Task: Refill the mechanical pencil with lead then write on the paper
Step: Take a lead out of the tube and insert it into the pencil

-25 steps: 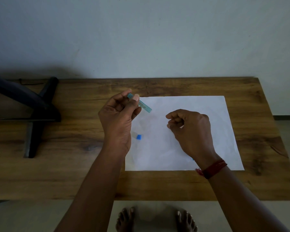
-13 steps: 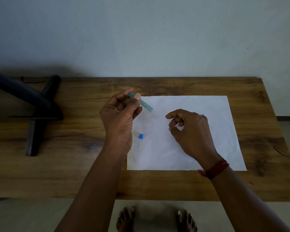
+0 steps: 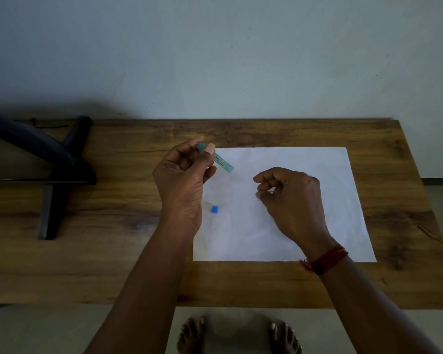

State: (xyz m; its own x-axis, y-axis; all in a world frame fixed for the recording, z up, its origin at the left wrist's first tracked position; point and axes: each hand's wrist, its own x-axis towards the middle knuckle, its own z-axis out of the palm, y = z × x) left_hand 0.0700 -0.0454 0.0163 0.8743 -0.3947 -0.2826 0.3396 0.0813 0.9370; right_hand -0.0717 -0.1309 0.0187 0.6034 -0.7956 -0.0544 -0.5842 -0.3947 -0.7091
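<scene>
My left hand [image 3: 182, 182] pinches a teal lead tube [image 3: 221, 160] between thumb and fingers, with its free end slanting down-right over the top left corner of the white paper [image 3: 343, 213]. My right hand [image 3: 292, 200] hovers over the middle of the paper, its fingers curled and its thumb and forefinger pinched on what looks like a hair-thin lead [image 3: 267, 192]. A small blue cap [image 3: 214, 209] with a clear part lies on the paper beside my left wrist. Small blue bits [image 3: 310, 176] show past my right hand; what they belong to is hidden.
The paper lies on a wooden table [image 3: 113, 251] against a pale wall. A black stand [image 3: 54, 180] with legs occupies the table's left end. My bare feet [image 3: 238, 333] show below the table's front edge.
My right hand's fingers have closed from a loose curl into a pinch and shifted slightly. My left hand keeps the tube in the same place.
</scene>
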